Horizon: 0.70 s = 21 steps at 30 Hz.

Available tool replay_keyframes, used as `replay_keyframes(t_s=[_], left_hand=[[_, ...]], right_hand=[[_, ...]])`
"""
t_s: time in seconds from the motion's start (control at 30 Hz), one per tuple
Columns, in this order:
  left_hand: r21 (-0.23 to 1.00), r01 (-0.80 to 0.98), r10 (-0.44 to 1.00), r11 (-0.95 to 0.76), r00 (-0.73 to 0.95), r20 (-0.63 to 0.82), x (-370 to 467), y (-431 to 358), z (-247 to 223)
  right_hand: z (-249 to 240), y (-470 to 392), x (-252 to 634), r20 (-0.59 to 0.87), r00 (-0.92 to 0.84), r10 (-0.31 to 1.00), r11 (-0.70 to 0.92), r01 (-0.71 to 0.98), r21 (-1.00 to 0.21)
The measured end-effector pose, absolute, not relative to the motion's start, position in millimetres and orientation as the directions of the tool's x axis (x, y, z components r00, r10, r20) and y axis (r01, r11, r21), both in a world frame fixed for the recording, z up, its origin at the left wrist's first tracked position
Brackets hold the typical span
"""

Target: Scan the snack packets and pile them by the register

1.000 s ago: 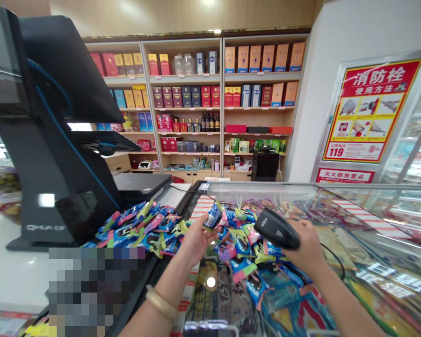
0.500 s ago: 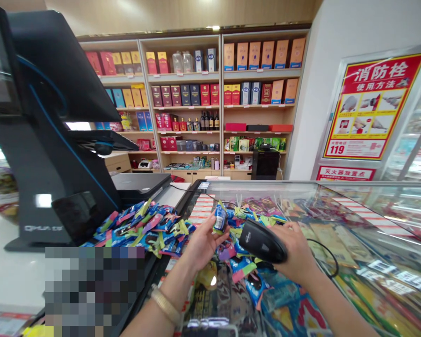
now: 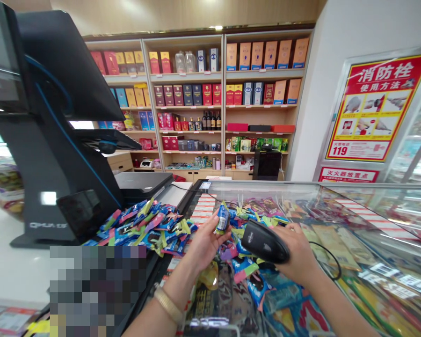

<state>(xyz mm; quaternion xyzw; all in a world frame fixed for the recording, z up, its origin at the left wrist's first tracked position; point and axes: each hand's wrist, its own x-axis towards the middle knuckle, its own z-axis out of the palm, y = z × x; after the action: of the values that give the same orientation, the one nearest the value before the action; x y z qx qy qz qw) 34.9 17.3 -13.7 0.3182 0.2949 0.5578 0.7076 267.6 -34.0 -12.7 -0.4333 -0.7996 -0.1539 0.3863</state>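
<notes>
Between the thumb and fingers of my left hand (image 3: 206, 241) is a small blue snack packet (image 3: 222, 219), its printed label turned up. My right hand (image 3: 296, 250) grips a black barcode scanner (image 3: 264, 242), whose head points left toward that packet, a short gap apart. Loose packets (image 3: 256, 281) in blue, green and pink lie on the glass top under and around both hands. A larger heap of the same packets (image 3: 150, 227) sits to the left, beside the till stand. The scanner's cable (image 3: 331, 257) loops out to the right of my right hand.
A black point-of-sale terminal (image 3: 66, 140) stands at left on a white counter (image 3: 7, 276). Under the glass top (image 3: 301, 192) lie packaged goods. Shelves (image 3: 224, 77) of boxes and bottles line the back wall. A red poster (image 3: 375, 107) hangs at right.
The whole view has shifted slightly, moving things a little to the right in the picture. My hands, the held packet and the scanner keep nearly the same positions relative to each other.
</notes>
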Motion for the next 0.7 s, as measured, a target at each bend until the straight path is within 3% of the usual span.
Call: replay_keyframes(t_s=[0.17,0.27,0.37,0.43,0.57,0.7], left_hand=[[0.789,-0.599,0.984,0.135,0.172,-0.038,35.2,18.9,-14.9],[0.856,-0.511,0.996,-0.080,0.001,0.094,30.3,22.5,-11.5],[0.910,-0.126,0.894,-0.394,-0.281,0.348,15.9,28.1,-4.6],[0.841,0.204,0.742,-0.501,-0.398,0.539,2.1,31.7,0.6],[0.697,0.608,0.517,-0.380,-0.485,0.705,-25.3,36.2,8.0],[0.713,0.668,0.316,-0.214,-0.643,0.697,-49.1,40.1,10.6]], right_hand=[[-15.0,-32.0,271.3,0.746,-0.334,0.577,0.572,0.817,-0.077],[-16.1,-30.2,274.0,0.742,-0.335,0.581,0.564,0.823,-0.069],[-17.5,-28.9,276.5,0.758,-0.338,0.558,0.564,0.824,-0.048],[-19.0,-28.0,279.0,0.766,-0.340,0.546,0.564,0.825,-0.036],[-22.7,-24.5,287.6,0.781,-0.340,0.524,0.555,0.832,-0.010],[-24.9,-19.6,296.1,0.823,-0.344,0.451,0.535,0.843,0.059]])
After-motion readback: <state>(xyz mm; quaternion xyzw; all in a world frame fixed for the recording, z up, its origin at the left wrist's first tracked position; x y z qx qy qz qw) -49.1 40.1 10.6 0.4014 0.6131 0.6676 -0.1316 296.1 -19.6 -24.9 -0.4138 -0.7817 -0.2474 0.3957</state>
